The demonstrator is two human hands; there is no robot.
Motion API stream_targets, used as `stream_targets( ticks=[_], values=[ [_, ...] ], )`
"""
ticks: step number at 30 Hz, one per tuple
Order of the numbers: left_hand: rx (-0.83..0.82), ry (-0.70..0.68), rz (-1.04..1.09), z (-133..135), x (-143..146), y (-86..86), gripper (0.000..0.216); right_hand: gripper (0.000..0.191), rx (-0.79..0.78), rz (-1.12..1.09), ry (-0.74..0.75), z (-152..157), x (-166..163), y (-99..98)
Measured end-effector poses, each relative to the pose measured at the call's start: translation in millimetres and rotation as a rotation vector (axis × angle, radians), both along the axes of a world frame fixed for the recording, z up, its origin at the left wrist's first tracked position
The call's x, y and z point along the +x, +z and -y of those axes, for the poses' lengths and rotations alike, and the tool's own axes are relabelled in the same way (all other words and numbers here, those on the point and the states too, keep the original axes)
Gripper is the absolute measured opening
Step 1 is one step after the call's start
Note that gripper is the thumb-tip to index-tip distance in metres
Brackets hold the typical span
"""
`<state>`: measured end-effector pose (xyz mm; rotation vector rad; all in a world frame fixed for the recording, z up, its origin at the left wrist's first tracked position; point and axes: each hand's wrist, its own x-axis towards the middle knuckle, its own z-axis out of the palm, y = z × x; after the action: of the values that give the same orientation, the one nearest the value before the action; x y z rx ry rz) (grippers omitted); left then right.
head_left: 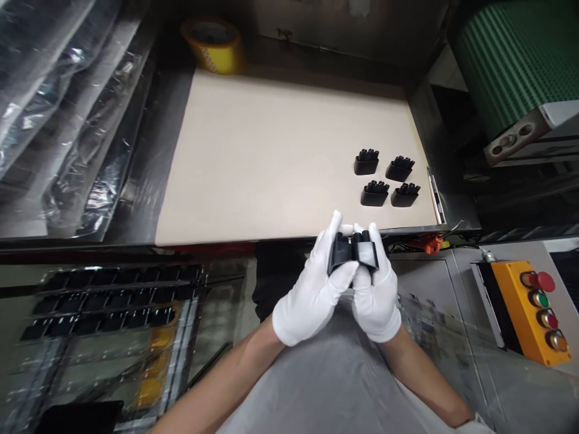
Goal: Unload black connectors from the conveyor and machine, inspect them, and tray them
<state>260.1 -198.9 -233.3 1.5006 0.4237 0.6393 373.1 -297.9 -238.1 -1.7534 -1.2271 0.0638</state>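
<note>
White-gloved left hand (314, 298) and right hand (375, 301) closed around a black plastic part (353, 253), four similar parts (398, 169) on a beige board (271, 157) at two o'clock

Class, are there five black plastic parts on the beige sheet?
No, four black plastic parts stand on the beige sheet; the white-gloved hands hold more.

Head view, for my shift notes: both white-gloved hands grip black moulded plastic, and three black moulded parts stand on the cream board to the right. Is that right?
One thing is off: the head view shows four black moulded parts, not three, on the cream board. The rest is right: the left hand and right hand, both white-gloved, grip black moulded plastic.
</note>
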Motion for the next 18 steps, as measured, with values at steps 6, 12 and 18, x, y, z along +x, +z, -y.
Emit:
stream_targets(
  ticks=[6, 12, 18],
  values=[
    [0.197, 0.052, 0.034, 1, -3, -4.7, 0.075, 0.068, 0.059, -0.087, 0.042, -4, -6, 0.0],
    [0.402, 0.059, 0.104, -8, 3, -3.2, 0.081, 0.067, 0.098, -0.010, -0.024, -1, -4, 0.6],
    [0.416, 0.068, 0.093, -11, 4, -4.4, 0.080, 0.066, 0.079, 0.017, -0.049, -3, -3, 0.6]
  ],
)
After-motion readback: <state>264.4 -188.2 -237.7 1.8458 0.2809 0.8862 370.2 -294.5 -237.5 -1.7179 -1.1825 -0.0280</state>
